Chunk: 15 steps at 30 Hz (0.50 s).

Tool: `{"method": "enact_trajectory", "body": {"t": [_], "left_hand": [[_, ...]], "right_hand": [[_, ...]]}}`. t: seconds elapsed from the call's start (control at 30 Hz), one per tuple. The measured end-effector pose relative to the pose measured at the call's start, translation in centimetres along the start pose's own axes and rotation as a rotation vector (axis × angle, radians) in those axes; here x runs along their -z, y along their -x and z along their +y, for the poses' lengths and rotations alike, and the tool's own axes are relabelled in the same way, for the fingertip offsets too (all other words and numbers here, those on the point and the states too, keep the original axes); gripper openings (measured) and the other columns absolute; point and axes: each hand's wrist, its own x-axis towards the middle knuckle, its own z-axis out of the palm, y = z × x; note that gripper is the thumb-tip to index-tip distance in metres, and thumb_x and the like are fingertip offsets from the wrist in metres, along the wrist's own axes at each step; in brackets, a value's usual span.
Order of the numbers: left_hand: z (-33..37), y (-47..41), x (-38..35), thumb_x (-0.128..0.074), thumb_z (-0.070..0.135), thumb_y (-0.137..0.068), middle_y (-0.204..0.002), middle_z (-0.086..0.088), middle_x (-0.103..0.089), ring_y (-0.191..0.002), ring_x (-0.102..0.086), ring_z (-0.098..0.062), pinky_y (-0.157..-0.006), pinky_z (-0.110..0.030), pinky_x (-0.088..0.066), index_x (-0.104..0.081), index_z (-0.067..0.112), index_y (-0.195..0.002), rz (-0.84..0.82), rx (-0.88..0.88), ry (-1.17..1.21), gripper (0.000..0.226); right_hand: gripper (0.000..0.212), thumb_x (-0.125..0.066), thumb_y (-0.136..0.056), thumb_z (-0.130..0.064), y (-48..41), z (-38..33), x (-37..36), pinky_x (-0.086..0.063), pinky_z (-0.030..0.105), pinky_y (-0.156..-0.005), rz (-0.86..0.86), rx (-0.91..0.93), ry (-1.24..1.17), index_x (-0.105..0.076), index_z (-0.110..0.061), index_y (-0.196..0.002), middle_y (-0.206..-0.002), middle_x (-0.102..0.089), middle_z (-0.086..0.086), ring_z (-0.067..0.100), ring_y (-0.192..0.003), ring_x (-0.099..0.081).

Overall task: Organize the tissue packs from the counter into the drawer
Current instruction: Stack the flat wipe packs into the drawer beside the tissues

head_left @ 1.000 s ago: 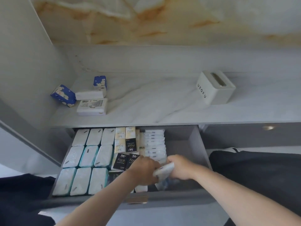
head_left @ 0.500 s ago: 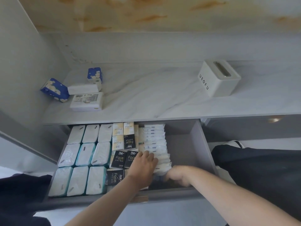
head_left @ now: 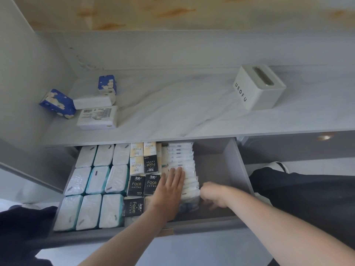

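The grey drawer (head_left: 240,169) stands pulled out below the marble counter (head_left: 172,112). Its left part holds several white and teal tissue packs (head_left: 99,179); black and cream "Face" packs (head_left: 144,169) fill the middle. A row of thin white packs (head_left: 181,156) stands on edge right of them. My left hand (head_left: 169,191) lies flat, fingers spread, on that row's left side. My right hand (head_left: 215,196) is curled at the row's near right end, pressing against the packs; its fingers are blurred. On the counter's left lie two blue packs (head_left: 57,103) (head_left: 107,84) and two white packs (head_left: 97,117) (head_left: 92,101).
A white tissue box (head_left: 258,87) marked UEOFU stands on the counter at the right. The drawer's right part shows bare grey floor. A shut drawer with a brass knob (head_left: 324,137) is to the right. Dark trousers and a shoe (head_left: 276,166) appear below right.
The white pack held between both hands a second ago now stands in the row. My left hand has opened flat onto the row; my right hand has dropped beside it.
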Motion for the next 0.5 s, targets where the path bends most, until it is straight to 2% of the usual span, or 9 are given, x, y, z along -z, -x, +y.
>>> {"method": "enact_trajectory", "body": {"t": [0.07,0.13,0.2,0.27,0.33,0.37,0.43,0.5], "left_hand": [[0.0,-0.1,0.2,-0.037,0.057,-0.097,-0.157,-0.021,0.027,-0.147,0.016,-0.039,-0.12,-0.056,-0.002,0.029,-0.001,-0.145,-0.003,-0.016,0.02,0.1],[-0.2,0.0,0.6,-0.032,0.057,-0.097,-0.157,-0.018,0.028,-0.148,0.018,-0.037,-0.12,-0.054,0.0,0.027,0.002,-0.147,-0.022,-0.027,0.042,0.095],[-0.4,0.2,0.8,-0.031,0.055,-0.099,-0.158,-0.017,0.027,-0.148,0.018,-0.036,-0.121,-0.053,0.0,0.027,0.004,-0.148,-0.032,-0.029,0.033,0.091],[-0.5,0.3,1.0,-0.033,0.055,-0.099,-0.159,-0.016,0.026,-0.148,0.017,-0.035,-0.121,-0.052,0.0,0.027,0.005,-0.148,-0.05,-0.036,0.028,0.092],[-0.9,0.3,1.5,-0.037,0.057,-0.097,-0.16,-0.014,0.024,-0.149,0.016,-0.033,-0.122,-0.051,0.0,0.023,0.007,-0.15,-0.082,-0.058,0.047,0.095],[-1.3,0.3,1.9,-0.04,0.058,-0.096,-0.161,-0.013,0.02,-0.15,0.013,-0.033,-0.122,-0.05,-0.001,0.019,0.008,-0.153,-0.089,-0.075,0.067,0.096],[-2.2,0.1,3.2,-0.048,0.058,-0.092,-0.164,-0.009,0.005,-0.15,0.001,-0.03,-0.122,-0.048,-0.007,0.002,0.011,-0.156,-0.064,-0.103,0.146,0.093],[-3.4,-0.1,4.6,-0.053,0.055,-0.09,-0.161,-0.005,-0.017,-0.147,-0.015,-0.025,-0.12,-0.045,-0.015,-0.018,0.018,-0.154,0.015,-0.097,0.284,0.082]], "right_hand": [[0.052,-0.033,-0.069,0.014,0.2,0.2,-0.4,-0.041,0.03,-0.066,-0.092,0.042,-0.136,-0.062,-0.016,-0.1,-0.089,-0.059,0.01,0.027,-0.087,-0.052],[0.055,-0.034,-0.074,0.015,0.9,0.3,-0.7,-0.034,0.026,-0.059,-0.098,0.076,-0.066,-0.059,-0.018,-0.11,-0.095,-0.061,0.007,0.024,-0.086,-0.051],[0.049,-0.039,-0.083,0.007,1.0,0.0,-0.7,-0.034,0.024,-0.057,-0.048,0.122,0.073,-0.057,-0.014,-0.123,-0.098,-0.059,0.006,0.019,-0.08,-0.048],[0.032,-0.045,-0.093,-0.007,1.0,-0.6,-0.2,-0.043,0.025,-0.064,0.007,0.183,0.281,-0.059,-0.015,-0.121,-0.101,-0.062,0.003,0.02,-0.086,-0.057],[0.037,-0.049,-0.095,-0.014,1.2,-1.1,0.6,-0.048,0.029,-0.083,0.136,0.185,0.511,-0.053,-0.014,-0.133,-0.124,-0.06,0.005,0.028,-0.11,-0.06],[0.041,-0.049,-0.094,-0.012,1.4,-1.5,1.1,-0.049,0.031,-0.087,0.21,0.176,0.578,-0.051,-0.013,-0.135,-0.13,-0.058,0.007,0.028,-0.114,-0.059],[0.033,-0.048,-0.087,-0.008,2.1,-2.6,1.7,-0.052,0.031,-0.076,0.344,0.217,0.626,-0.062,-0.015,-0.117,-0.116,-0.065,0.005,0.025,-0.101,-0.063],[0.021,-0.047,-0.084,-0.008,2.8,-4.0,1.9,-0.045,0.028,-0.063,0.43,0.297,0.631,-0.064,-0.017,-0.093,-0.097,-0.066,0.001,0.022,-0.087,-0.063]]}}
